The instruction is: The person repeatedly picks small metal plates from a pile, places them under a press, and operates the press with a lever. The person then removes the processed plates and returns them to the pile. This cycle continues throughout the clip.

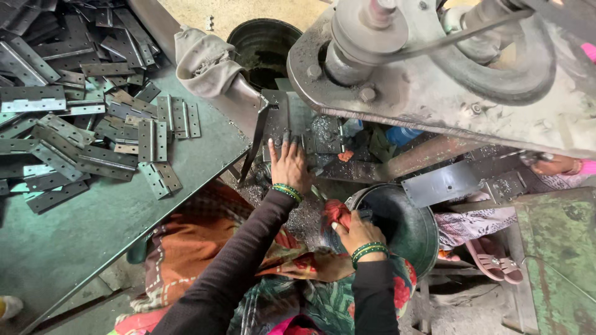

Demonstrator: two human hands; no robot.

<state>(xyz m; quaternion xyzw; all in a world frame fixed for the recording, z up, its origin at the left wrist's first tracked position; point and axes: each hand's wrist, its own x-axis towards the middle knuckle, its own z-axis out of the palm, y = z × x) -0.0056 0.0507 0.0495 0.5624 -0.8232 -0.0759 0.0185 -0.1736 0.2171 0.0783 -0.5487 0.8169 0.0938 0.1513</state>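
the left hand reaches forward on a straight arm, palm down, fingers spread flat on a hinge plate lying on the press bed under the machine head. the right hand is drawn back near the body, wrist bent, fingers curled over the rim of a metal bucket; whether it grips anything is hidden. a green table to the left carries a heap of hinges. another person's hand shows at the far right.
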